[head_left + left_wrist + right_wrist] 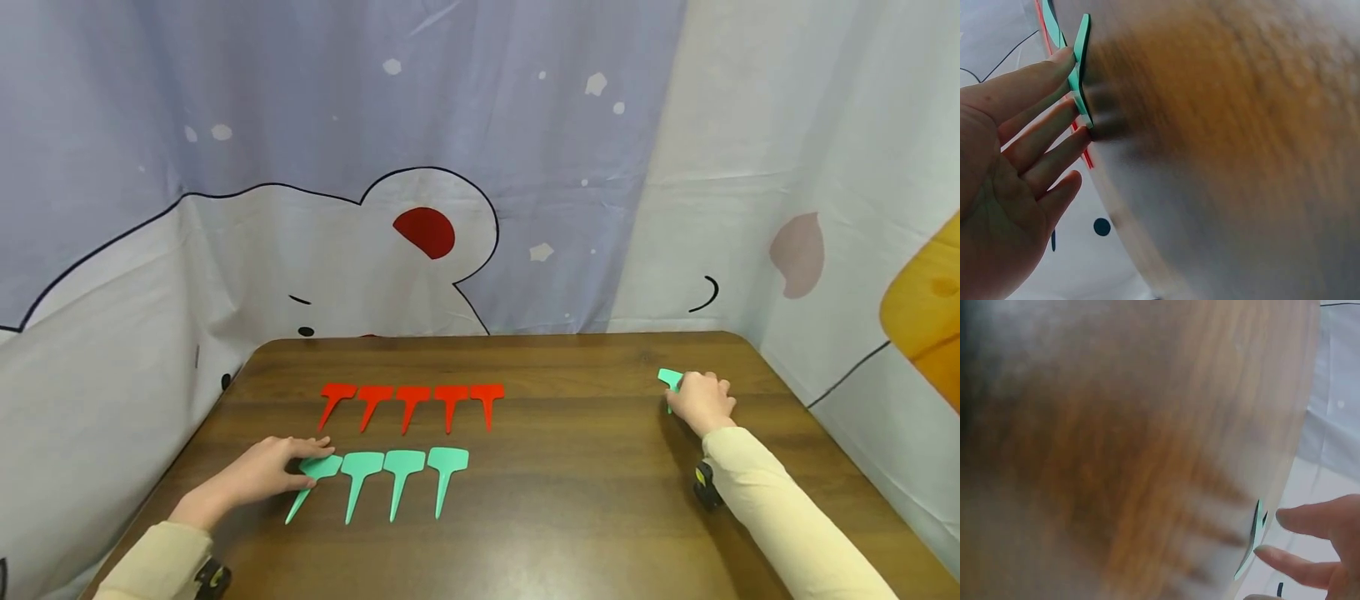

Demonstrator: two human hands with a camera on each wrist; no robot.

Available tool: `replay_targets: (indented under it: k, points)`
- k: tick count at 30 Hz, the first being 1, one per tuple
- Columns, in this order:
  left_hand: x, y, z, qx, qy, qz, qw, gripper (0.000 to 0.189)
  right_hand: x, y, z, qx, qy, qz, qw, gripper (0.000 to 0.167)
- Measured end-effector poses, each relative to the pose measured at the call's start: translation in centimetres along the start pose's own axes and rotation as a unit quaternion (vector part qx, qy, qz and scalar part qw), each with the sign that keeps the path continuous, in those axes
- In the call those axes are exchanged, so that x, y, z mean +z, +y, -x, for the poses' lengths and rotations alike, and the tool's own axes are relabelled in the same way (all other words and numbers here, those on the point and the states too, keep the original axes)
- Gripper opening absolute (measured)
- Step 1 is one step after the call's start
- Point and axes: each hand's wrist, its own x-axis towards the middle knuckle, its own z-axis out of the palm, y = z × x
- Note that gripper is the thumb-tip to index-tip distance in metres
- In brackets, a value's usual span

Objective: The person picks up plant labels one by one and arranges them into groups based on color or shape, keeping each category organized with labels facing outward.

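Observation:
My left hand [262, 471] is at the leftmost green T-shaped plant label [324, 467], thumb and forefinger at opposite edges of its head. In the left wrist view this label [1082, 40] stands edge-on between the thumb and the extended fingers. Three more green plant labels [405, 461] lie in a row to its right, stems toward me. Far off at the right, my right hand [702, 402] reaches over another green plant label [670, 377], partly hidden by the fingers. The right wrist view has one fingertip [1259, 550] against that label and another spread away from it.
Several red T-shaped plant labels [451, 393] lie in a row behind the green ones. All lie on a brown wood-grain table [555, 500] with rounded back corners. A printed curtain [555, 208] hangs behind and beside it.

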Motion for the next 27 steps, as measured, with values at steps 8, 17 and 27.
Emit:
replay_targets:
  k: [8, 17, 27]
  points:
    - [0.1, -0.1, 0.0, -0.004, 0.003, 0.006, 1.0000, 0.049, 0.0, 0.4, -0.8, 0.062, -0.014, 0.016, 0.9979, 0.055]
    - [0.0, 0.0, 0.1, -0.003, 0.003, 0.002, 1.0000, 0.049, -0.5, 0.4, -1.0, 0.089, -0.028, 0.001, 0.9956, 0.051]
    - [0.1, -0.2, 0.0, -0.008, 0.000, 0.003, 1.0000, 0.050, -0.7, 0.4, -1.5, 0.123, -0.041, -0.010, 0.9916, 0.059]
